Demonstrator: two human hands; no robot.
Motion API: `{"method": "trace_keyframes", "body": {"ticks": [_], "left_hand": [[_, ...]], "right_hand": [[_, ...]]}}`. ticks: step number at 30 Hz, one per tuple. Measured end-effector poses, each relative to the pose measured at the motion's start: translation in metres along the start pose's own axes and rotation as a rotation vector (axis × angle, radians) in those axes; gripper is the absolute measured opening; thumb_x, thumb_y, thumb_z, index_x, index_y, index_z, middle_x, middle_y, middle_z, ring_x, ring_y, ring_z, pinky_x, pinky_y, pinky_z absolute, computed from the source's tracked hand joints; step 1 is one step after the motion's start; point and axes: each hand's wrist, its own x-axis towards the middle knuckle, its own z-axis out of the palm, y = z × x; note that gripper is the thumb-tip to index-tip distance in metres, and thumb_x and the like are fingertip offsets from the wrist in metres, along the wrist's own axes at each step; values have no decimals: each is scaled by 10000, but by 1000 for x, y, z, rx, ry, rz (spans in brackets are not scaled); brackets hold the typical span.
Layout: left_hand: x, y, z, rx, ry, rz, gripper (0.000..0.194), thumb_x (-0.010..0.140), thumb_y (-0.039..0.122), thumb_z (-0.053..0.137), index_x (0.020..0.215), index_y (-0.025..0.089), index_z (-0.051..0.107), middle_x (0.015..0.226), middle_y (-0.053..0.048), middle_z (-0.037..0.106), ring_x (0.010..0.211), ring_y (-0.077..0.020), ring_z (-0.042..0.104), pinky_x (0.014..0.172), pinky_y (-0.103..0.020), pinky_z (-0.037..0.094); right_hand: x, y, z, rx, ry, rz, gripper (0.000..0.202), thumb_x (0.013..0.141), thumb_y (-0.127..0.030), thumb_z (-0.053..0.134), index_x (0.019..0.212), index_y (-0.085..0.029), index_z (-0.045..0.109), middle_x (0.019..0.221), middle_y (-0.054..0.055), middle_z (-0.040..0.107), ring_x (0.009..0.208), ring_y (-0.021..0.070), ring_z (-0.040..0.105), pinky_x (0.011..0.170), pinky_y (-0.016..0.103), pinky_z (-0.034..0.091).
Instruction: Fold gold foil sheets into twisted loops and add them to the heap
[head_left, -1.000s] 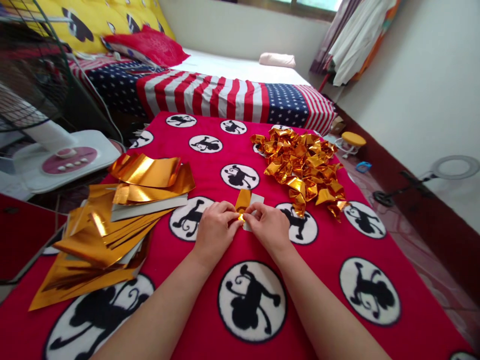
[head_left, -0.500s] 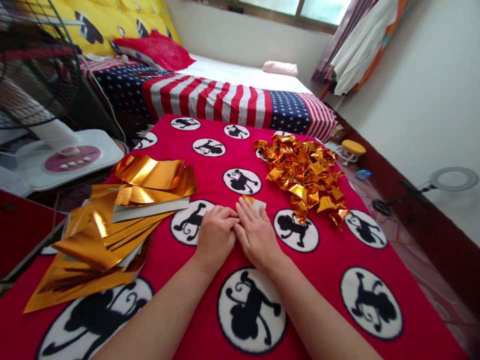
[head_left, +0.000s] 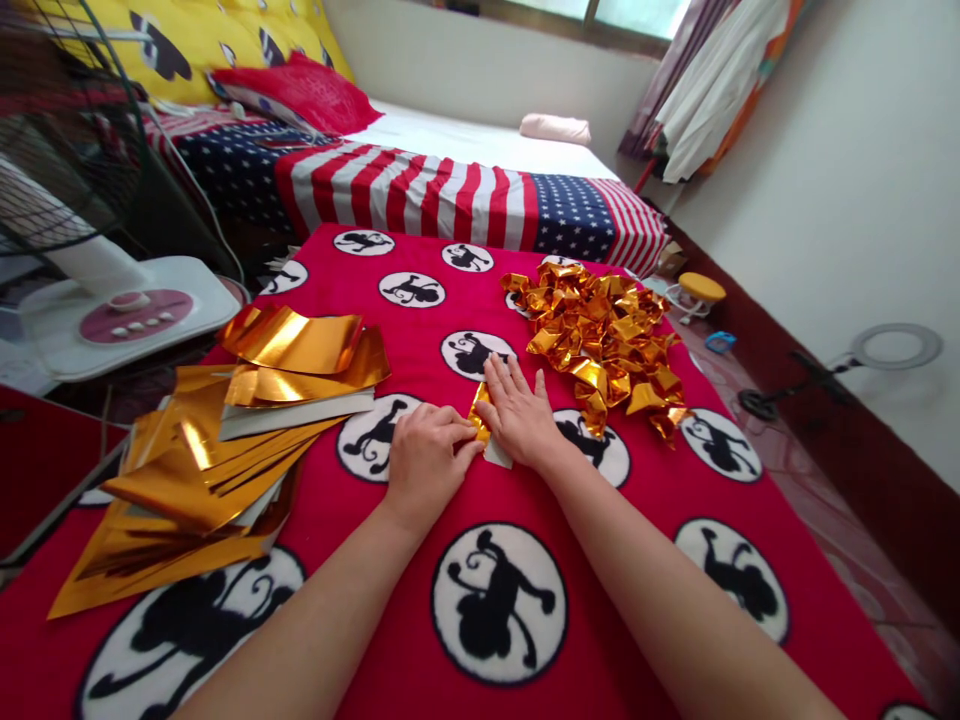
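Note:
A small folded sheet of gold foil paper point(head_left: 480, 412) lies on the red cloth, with part of its pale underside showing. My left hand point(head_left: 427, 452) has its fingers curled and pinches the paper's near left edge. Flat across the paper's right part, my right hand point(head_left: 519, 412) presses down with its fingers stretched out and thumb apart; it hides much of the sheet. To the left is a loose stack of gold foil sheets point(head_left: 292, 340), some showing grey backs. Beyond my right hand sits a heap of folded gold foil pieces point(head_left: 600, 325).
The red cloth point(head_left: 360, 650) with black monkey prints covers the table. A white fan base point(head_left: 172, 285) stands at the left. Behind the table is a bed with a striped and starred cover point(head_left: 420, 200). A ring light point(head_left: 896, 345) and a yellow-topped stool point(head_left: 701, 287) are at the right.
My right hand has slid forward along the paper and its fingers have spread, uncovering more gold foil between the hands. My left hand stays near the same place, now pinching the paper's edge.

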Motion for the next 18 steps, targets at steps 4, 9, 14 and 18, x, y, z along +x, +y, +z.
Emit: {"method": "trace_keyframes", "body": {"ticks": [4,9,14,18], "left_hand": [[0,-1,-1,-4,3,-2,65,782,295,712,820,264,754,881,14,715,876,-202,575,808,-382,385],[0,-2,-3,-21,-16,-16,91,771,320,715,831,267,758,896,15,717,884,-202,583,814,-386,383],[2,-2,-7,-12,-51,-26,110,752,344,720,833,281,760,906,18,717,890,-211,585,817,-400,368],[3,-1,-10,5,-77,-22,158,717,367,746,851,284,759,931,15,717,913,-224,582,807,-403,364]], "right_hand": [[12,0,1,25,160,224,650,956,-445,396,1495,-107,265,1569,163,198,1437,346,196,1122,635,73],[-18,-3,-3,225,362,203,552,900,-241,494,1426,-131,371,1540,161,294,1420,293,267,1136,584,168],[-61,-7,0,491,418,104,512,838,-221,563,1338,-188,460,1411,135,489,1328,264,421,1128,546,255],[-72,-5,1,581,460,90,495,790,-179,605,1277,-194,519,1362,131,521,1285,265,459,1099,491,340]]}}
